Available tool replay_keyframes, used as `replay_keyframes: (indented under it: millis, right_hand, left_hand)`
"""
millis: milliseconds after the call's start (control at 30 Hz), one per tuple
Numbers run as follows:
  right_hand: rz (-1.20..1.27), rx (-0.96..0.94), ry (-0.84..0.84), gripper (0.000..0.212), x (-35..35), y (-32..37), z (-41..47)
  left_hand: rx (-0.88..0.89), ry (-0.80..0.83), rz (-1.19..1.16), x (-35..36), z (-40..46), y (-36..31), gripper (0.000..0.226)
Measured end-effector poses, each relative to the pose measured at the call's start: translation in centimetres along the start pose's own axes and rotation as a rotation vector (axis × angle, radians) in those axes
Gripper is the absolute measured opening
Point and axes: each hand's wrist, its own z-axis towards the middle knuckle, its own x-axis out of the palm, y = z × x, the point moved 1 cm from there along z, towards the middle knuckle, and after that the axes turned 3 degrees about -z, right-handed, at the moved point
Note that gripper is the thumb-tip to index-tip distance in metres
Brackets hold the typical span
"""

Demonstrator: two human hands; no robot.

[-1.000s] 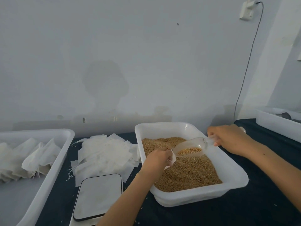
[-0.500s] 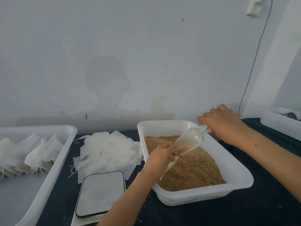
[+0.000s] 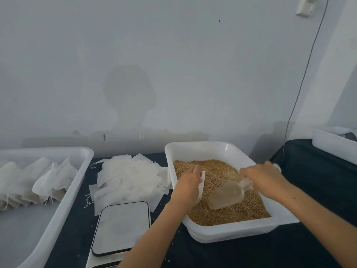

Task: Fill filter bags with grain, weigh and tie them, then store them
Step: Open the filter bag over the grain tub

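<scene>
A white tub [image 3: 228,232] of brown grain [image 3: 218,171] sits at centre right. My left hand [image 3: 188,185] holds a white filter bag [image 3: 201,187] upright over the grain. My right hand [image 3: 264,177] grips the handle of a clear plastic scoop [image 3: 226,195], whose mouth is tipped down onto the grain to the right of the bag. A loose pile of empty filter bags [image 3: 128,177] lies left of the tub. A flat scale [image 3: 121,227] sits in front of that pile.
A large white tray [image 3: 63,202] at the left holds several filled, tied bags [image 3: 36,182]. Another white bin [image 3: 332,144] stands at the far right on the dark cloth. A cable [image 3: 301,82] hangs down the wall behind the tub.
The scoop was tipped into the bag's mouth half a second ago. It has since swung right and down onto the grain, apart from the bag. My left hand kept the bag in place.
</scene>
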Motion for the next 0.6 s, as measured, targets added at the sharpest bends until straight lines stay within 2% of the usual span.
replay_keyframes:
  millis: [133, 267, 467, 600]
  right_hand:
    - [0.223, -0.036, -0.012, 0.01, 2.6, 1.7, -0.4]
    - [0.436, -0.052, 0.048, 0.025, 3.7, 1.6, -0.6]
    - [0.608, -0.034, 0.147, 0.017, 3.8, 0.0, -0.8]
    - [0.702, -0.032, 0.147, 0.018, 1.8, -2.2, -1.2]
  left_hand:
    - [-0.008, -0.011, 0.016, 0.1, 0.1, 0.1, 0.028]
    - [-0.02, -0.007, 0.018, 0.1, 0.0, 0.0, 0.028]
    - [-0.007, -0.018, 0.002, 0.0, 0.0, -0.1, 0.03]
    - [-0.006, -0.008, 0.007, 0.1, 0.1, 0.3, 0.031]
